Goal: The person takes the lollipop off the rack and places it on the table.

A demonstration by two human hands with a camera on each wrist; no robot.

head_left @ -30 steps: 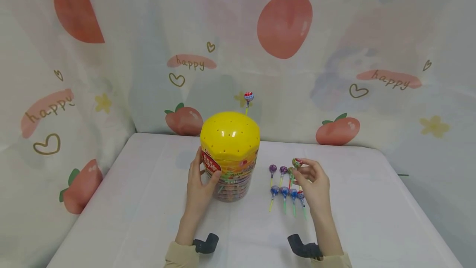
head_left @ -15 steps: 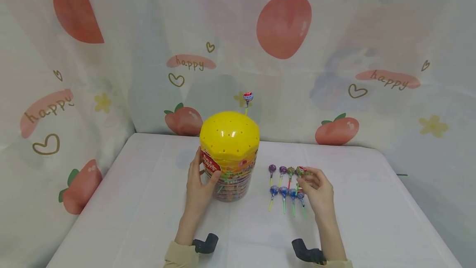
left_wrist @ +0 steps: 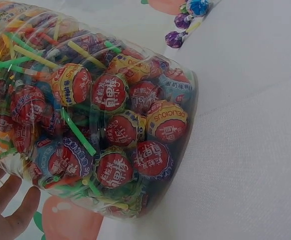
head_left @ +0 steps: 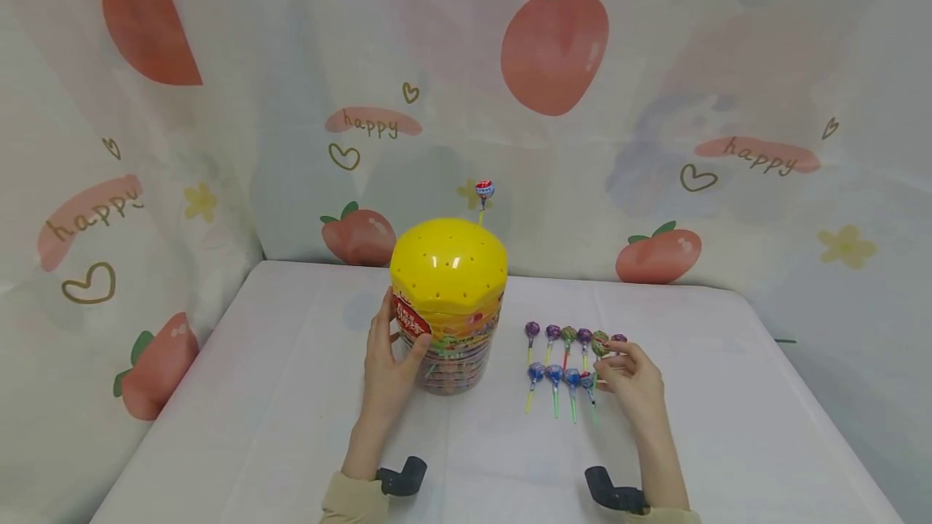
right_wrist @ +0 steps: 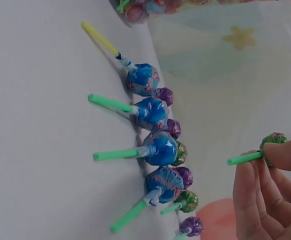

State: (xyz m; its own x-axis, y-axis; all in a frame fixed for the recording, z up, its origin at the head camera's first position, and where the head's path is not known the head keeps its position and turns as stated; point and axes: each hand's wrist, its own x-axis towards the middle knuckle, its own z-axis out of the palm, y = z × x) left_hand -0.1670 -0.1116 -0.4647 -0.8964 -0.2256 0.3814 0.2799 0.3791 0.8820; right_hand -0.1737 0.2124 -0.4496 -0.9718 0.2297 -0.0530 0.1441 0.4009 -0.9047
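Note:
On the white table stands a clear candy jar (head_left: 451,362) full of wrapped lollipops, with a domed yellow lid (head_left: 450,265). My left hand (head_left: 389,370) rests against its left side, fingers and thumb spread along the wall; the left wrist view shows fingers (left_wrist: 28,205) fairly straight beside the plastic. To the right, my right hand (head_left: 637,382) pinches a green-wrapped lollipop (right_wrist: 274,142) by its green stick (right_wrist: 245,158), between thumb and fingers, above the end of the rows. Blue lollipops (right_wrist: 153,114) lie in the near row; purple and green lollipops (right_wrist: 187,201) lie behind them.
One lollipop (head_left: 485,190) sticks up from behind the lid's top. A printed fabric backdrop (head_left: 553,152) closes the back and sides of the table (head_left: 277,427). Black wrist mounts (head_left: 404,477) sit on both forearms.
My right hand has moved right and slightly nearer with the green lollipop, uncovering a purple lollipop in the far row; another purple one shows at the row's right end. My left hand stays on the jar.

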